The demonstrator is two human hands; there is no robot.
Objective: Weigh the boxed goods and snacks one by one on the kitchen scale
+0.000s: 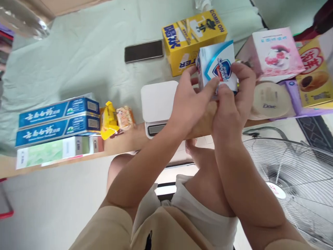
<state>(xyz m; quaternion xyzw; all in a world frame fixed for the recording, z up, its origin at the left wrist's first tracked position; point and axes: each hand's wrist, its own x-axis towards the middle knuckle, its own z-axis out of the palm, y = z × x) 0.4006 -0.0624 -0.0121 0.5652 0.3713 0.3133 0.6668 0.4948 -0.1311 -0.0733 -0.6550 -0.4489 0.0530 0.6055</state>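
Between both hands I hold a white and blue Safeguard soap box [217, 64], tilted above the table's front edge. My left hand [191, 97] grips its left side, thumb across the lower front. Around the right side and lower edge close the fingers of my right hand [234, 93]. Just left of my left hand lies a small white digital scale [158, 100] with nothing on its plate. Behind the soap box stands a yellow carton [192, 38] with black lettering.
A phone [144, 51] lies on the green cloth [104, 41]. Toothpaste boxes [57, 118] and small wrapped snacks [109, 119] line the left front edge. At right are a pink box [275, 52], a round Dove tub [270, 100] and a yellow snack box [313, 73]. A fan [291, 173] stands below.
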